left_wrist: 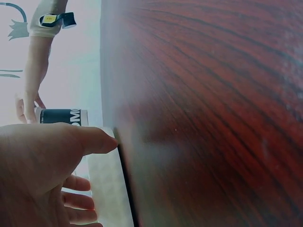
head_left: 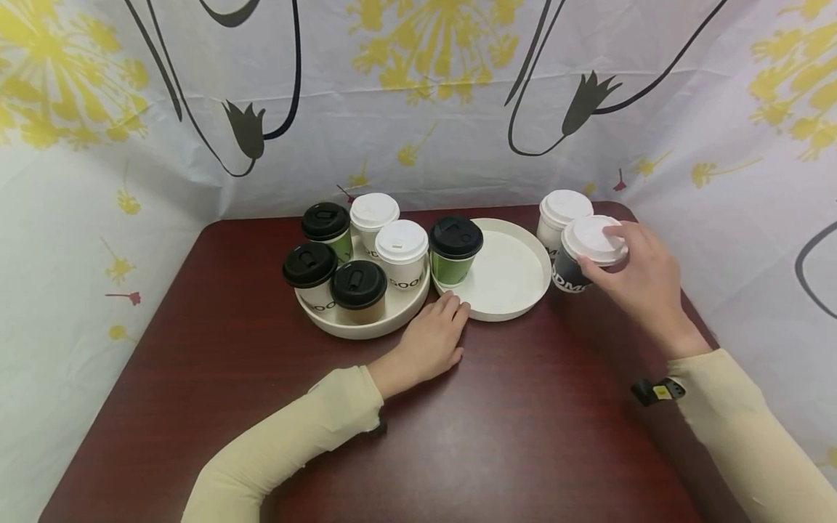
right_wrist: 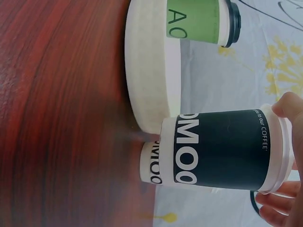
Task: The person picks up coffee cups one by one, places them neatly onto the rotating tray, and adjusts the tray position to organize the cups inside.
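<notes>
My right hand point(head_left: 644, 272) grips the white lid of a paper coffee cup with a dark sleeve point(right_wrist: 222, 151). This cup is upright and raised off the table, right of the round white tray point(head_left: 513, 290). Behind it stands a white cup with a white lid point(head_left: 552, 221), partly hidden. My left hand point(head_left: 431, 338) lies at the front of that tray, its relaxed fingertips at the rim. In the left wrist view the thumb point(left_wrist: 97, 141) overlaps the tray's side. A green cup with a black lid point(head_left: 451, 265) stands on the tray's left part.
A second round tray point(head_left: 356, 332) stands left, close beside the first. It carries several lidded cups, including a brown cup with a black lid point(head_left: 360, 290) and a white cup point(head_left: 400, 254). A patterned curtain point(head_left: 418, 160) hangs behind the dark red table point(head_left: 490, 436).
</notes>
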A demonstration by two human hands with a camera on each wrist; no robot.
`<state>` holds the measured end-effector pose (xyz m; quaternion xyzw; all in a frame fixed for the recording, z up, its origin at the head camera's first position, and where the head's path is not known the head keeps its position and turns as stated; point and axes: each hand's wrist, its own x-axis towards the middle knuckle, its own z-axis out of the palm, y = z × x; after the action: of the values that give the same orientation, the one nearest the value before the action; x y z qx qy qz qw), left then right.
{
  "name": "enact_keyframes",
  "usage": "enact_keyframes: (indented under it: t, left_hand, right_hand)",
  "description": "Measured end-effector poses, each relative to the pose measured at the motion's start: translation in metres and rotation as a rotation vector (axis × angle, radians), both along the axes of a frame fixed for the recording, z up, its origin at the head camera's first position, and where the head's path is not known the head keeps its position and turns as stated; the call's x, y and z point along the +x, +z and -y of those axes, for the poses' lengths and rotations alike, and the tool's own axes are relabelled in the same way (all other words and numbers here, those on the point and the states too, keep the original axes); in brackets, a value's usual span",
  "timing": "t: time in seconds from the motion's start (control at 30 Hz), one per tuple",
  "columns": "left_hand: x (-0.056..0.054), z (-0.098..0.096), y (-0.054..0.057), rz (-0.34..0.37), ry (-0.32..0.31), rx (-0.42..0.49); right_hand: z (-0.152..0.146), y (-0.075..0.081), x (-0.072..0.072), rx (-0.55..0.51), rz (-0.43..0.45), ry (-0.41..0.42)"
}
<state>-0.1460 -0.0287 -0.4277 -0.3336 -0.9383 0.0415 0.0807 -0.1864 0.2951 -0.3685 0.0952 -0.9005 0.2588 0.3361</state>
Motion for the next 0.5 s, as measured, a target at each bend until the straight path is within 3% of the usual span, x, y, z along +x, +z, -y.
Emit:
enact_keyframes:
  t: [0.3,0.5]
  left_hand:
    - [0.000,0.000,0.000,-0.008,-0.002,-0.001]
    - [0.001,0.000,0.001,-0.002,-0.001,0.000]
  right_hand:
    - [0.011,0.011,0.002,0.007,-0.058,0.026]
    - [0.021,0.009,0.001,0.003,-0.067,0.055]
